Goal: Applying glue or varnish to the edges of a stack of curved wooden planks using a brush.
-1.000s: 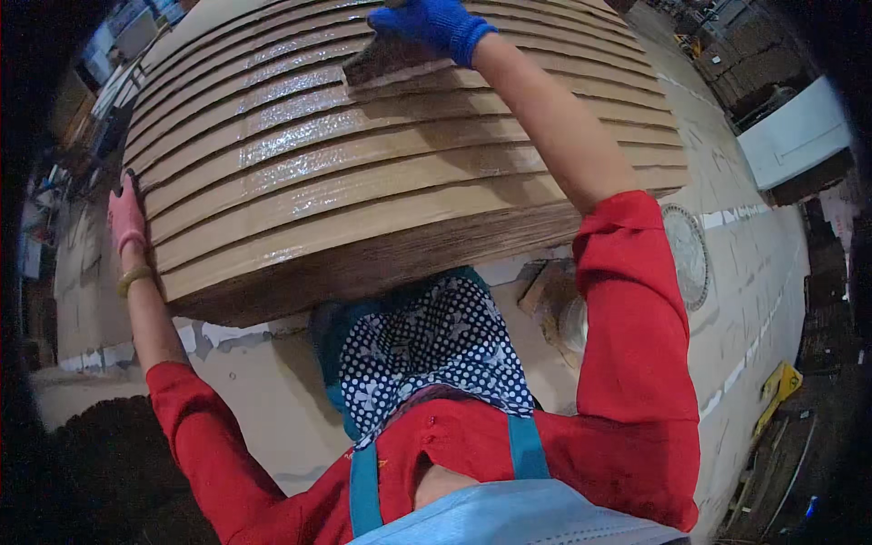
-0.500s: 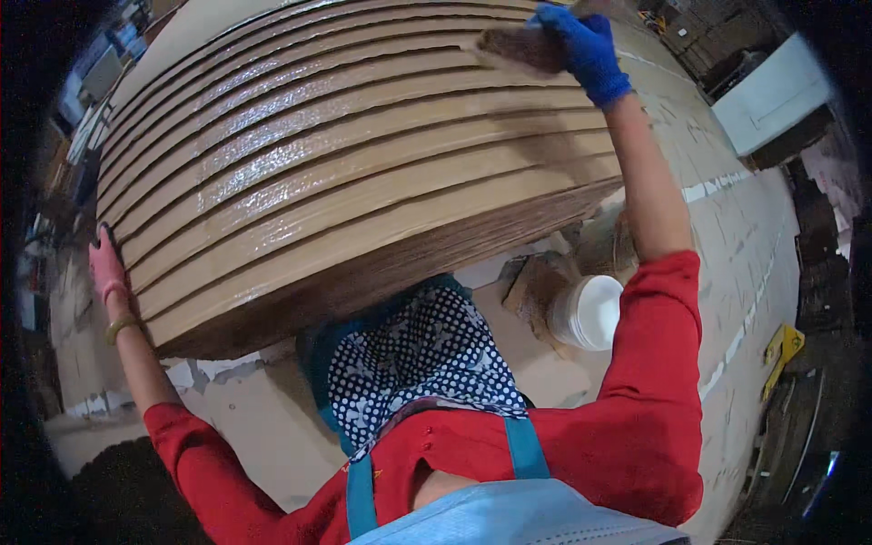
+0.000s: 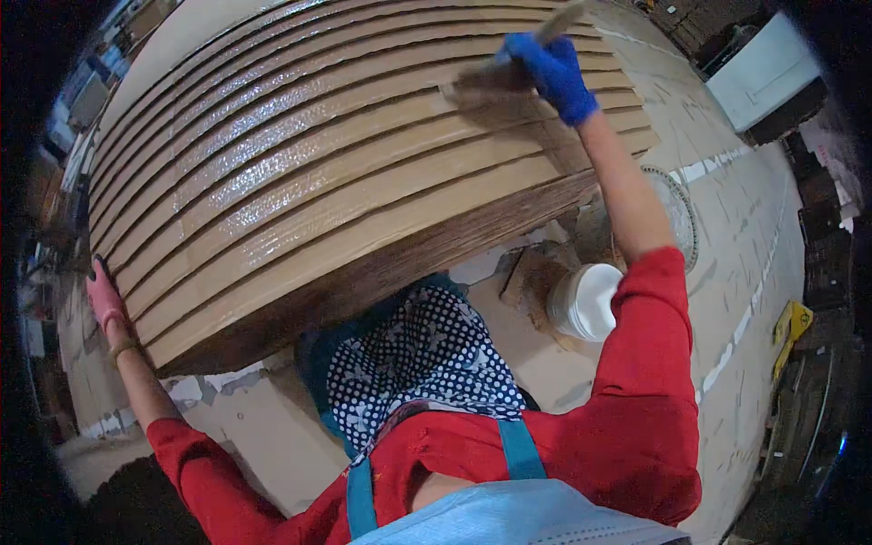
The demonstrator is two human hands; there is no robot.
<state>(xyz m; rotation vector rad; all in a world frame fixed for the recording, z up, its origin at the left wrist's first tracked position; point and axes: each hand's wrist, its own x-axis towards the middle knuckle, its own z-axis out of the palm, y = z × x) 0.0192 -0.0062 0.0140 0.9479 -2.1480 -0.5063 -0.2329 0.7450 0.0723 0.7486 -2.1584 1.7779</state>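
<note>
A broad stack of brown cardboard sheets (image 3: 381, 163), fanned out like steps, spreads in front of me. Wet, glossy streaks shine on its left and middle strips. My right hand (image 3: 554, 77), in a blue glove, is closed around the handle of a wide brush (image 3: 490, 82). The brush's bristles lie low over the strips on the right part of the stack; whether they touch is blurred. At the stack's left edge rests my left hand (image 3: 105, 295) in a pink glove with dark fingertips, its fingers stretched along the side and partly hidden.
Right of my lap a white bucket (image 3: 586, 304) with white contents stands beside a torn brown piece of cardboard (image 3: 527, 286). Behind my right forearm is a round container (image 3: 677, 213). A yellow sign (image 3: 792, 327) and a pale panel (image 3: 763, 73) are farther right.
My right hand and the brush have swept left and nearer to me across the strips. The left hand stays at the stack's edge; the view has shifted slightly.
</note>
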